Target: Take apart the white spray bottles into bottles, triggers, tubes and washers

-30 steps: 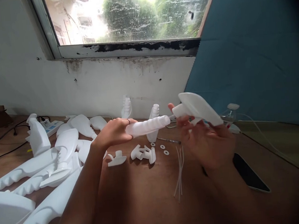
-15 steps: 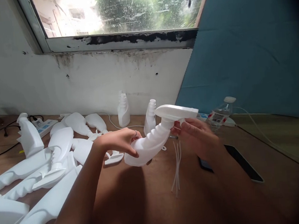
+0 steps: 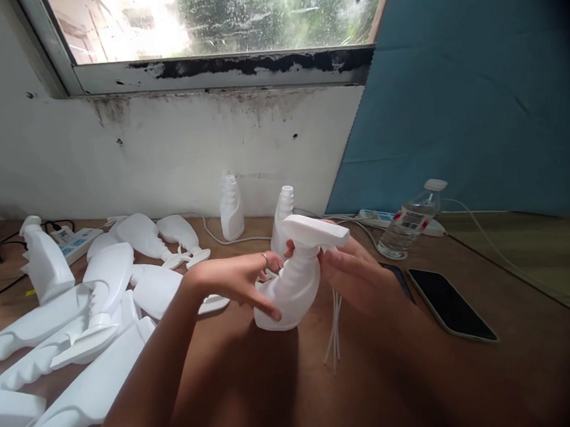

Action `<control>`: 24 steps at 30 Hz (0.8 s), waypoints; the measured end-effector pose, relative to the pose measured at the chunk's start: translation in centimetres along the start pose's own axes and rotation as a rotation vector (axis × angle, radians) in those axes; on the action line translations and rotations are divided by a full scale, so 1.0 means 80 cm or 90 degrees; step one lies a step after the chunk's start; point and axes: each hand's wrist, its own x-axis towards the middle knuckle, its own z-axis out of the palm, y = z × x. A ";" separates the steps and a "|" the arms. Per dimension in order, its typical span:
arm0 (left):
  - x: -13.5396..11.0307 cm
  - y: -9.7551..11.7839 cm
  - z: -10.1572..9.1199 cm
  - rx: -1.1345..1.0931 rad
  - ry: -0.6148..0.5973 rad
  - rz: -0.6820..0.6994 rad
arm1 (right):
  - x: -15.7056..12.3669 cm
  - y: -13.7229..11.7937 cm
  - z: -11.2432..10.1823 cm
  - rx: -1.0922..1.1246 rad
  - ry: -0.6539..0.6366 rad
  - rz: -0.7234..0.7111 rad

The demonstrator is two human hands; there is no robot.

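Observation:
A white spray bottle (image 3: 295,288) with its trigger head on is held tilted above the table, its head up and to the right. My left hand (image 3: 243,279) is closed around the lower body, thumb across the near side. Around the neck, just under the spray head, my right hand (image 3: 356,270) has its fingers closed; part of them is hidden behind the bottle. Below the right hand lie several thin white tubes (image 3: 335,338) on the table. Right behind the held bottle stands a white bottle without a head (image 3: 282,217).
Many white spray bottles (image 3: 109,273) lie piled at the left. Another headless bottle (image 3: 231,211) stands by the wall. To the right are a clear water bottle (image 3: 409,223) and a phone (image 3: 453,305), with a second dark device partly hidden. Cables and a power strip (image 3: 77,244) run along the back.
The spray bottle has turned so its head points more toward me and looks shorter. My right hand has moved left and in, gripping at the neck. The view has shifted slightly.

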 end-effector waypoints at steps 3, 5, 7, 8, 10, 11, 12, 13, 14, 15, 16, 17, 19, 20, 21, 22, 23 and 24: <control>-0.022 0.023 -0.010 0.005 0.191 0.090 | -0.001 0.008 0.009 -0.052 0.022 -0.012; -0.034 0.041 -0.008 0.029 0.328 0.113 | -0.002 0.012 0.017 -0.088 0.035 -0.026; -0.041 0.057 -0.002 0.047 0.393 0.119 | -0.004 0.014 0.024 -0.119 0.040 -0.039; -0.043 0.064 0.001 0.050 0.409 0.122 | -0.004 0.015 0.027 -0.131 0.036 -0.042; -0.045 0.071 0.007 0.046 0.435 0.122 | -0.004 0.016 0.029 -0.137 0.018 -0.046; -0.045 0.073 0.008 0.039 0.452 0.121 | -0.004 0.017 0.028 -0.134 0.008 -0.048; -0.044 0.072 0.008 0.031 0.474 0.120 | -0.003 0.018 0.026 -0.129 -0.001 -0.052; -0.043 0.071 0.007 0.025 0.497 0.120 | -0.001 0.020 0.024 -0.126 -0.007 -0.054; -0.042 0.068 0.006 0.021 0.518 0.121 | 0.000 0.023 0.020 -0.127 -0.010 -0.052; -0.041 0.065 0.003 0.020 0.536 0.125 | 0.002 0.025 0.017 -0.132 -0.013 -0.044; -0.040 0.062 0.001 0.025 0.547 0.130 | 0.004 0.028 0.014 -0.138 -0.017 -0.034; -0.040 0.059 -0.002 0.033 0.550 0.136 | 0.005 0.030 0.012 -0.141 -0.023 -0.022; -0.038 0.054 -0.006 0.055 0.543 0.156 | 0.006 0.033 0.009 -0.136 -0.046 0.000; -0.037 0.052 -0.007 0.066 0.538 0.168 | 0.006 0.035 0.008 -0.129 -0.062 0.006; -0.037 0.051 -0.008 0.074 0.533 0.181 | 0.006 0.035 0.007 -0.119 -0.077 0.010; -0.037 0.051 -0.009 0.077 0.529 0.194 | 0.005 0.036 0.007 -0.110 -0.089 0.013; -0.037 0.051 -0.009 0.077 0.524 0.204 | 0.004 0.036 0.007 -0.105 -0.098 0.014; -0.037 0.051 -0.010 0.074 0.516 0.210 | 0.004 0.036 0.007 -0.102 -0.103 0.015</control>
